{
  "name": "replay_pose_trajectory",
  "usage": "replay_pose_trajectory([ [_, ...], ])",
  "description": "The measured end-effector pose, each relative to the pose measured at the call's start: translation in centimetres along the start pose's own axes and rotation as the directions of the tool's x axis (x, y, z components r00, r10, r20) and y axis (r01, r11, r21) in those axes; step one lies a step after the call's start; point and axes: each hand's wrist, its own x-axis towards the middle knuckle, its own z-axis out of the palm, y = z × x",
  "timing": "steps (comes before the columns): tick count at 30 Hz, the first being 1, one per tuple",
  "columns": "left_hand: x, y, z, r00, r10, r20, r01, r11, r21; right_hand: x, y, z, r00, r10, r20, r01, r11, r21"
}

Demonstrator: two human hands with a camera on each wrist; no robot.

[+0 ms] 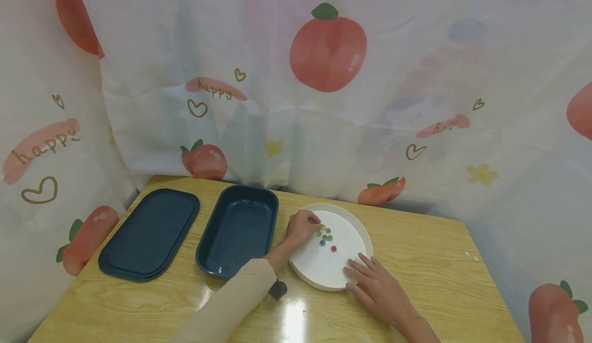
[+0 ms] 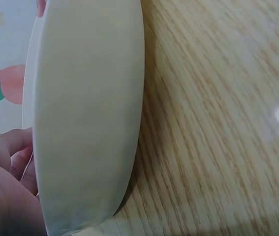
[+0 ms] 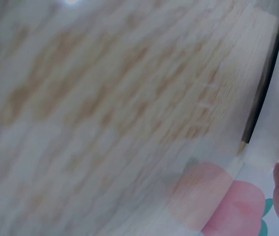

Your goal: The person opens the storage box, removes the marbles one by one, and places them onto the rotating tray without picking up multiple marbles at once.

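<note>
Several small glass marbles (image 1: 325,237), green, blue, red and dark, lie on a round white tray (image 1: 342,266) with a raised rim. My left hand (image 1: 301,227) reaches over the tray's left rim, its thumb and fingers bent together to pinch a yellow-green marble (image 1: 323,227) at the edge of the group. In the left wrist view the tray's tall side wall (image 2: 87,113) hides those fingertips. At the tray's front right, my right hand (image 1: 380,289) lies with fingers spread and fairly straight, their tips on the rim.
Left of the tray stands a deep dark blue rectangular dish (image 1: 238,235) with a small dark round thing (image 1: 251,204) at its far end. Further left lies a flat dark blue lid (image 1: 150,235). A fruit-printed curtain (image 1: 259,127) hangs behind the wooden table (image 1: 425,260).
</note>
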Motion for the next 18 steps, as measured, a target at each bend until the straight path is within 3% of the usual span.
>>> replay_pose_trajectory([
  [10,0.0,-0.05,-0.02,1.0,-0.007,0.002,0.007,0.998,0.056,0.17,-0.11,-0.12,1.0,-0.013,-0.006,0.013,1.0,-0.004],
  [18,-0.21,0.12,-0.11,1.0,0.028,0.005,-0.028,0.993,0.112,0.21,-0.11,-0.11,1.0,-0.013,-0.006,0.013,1.0,-0.002],
])
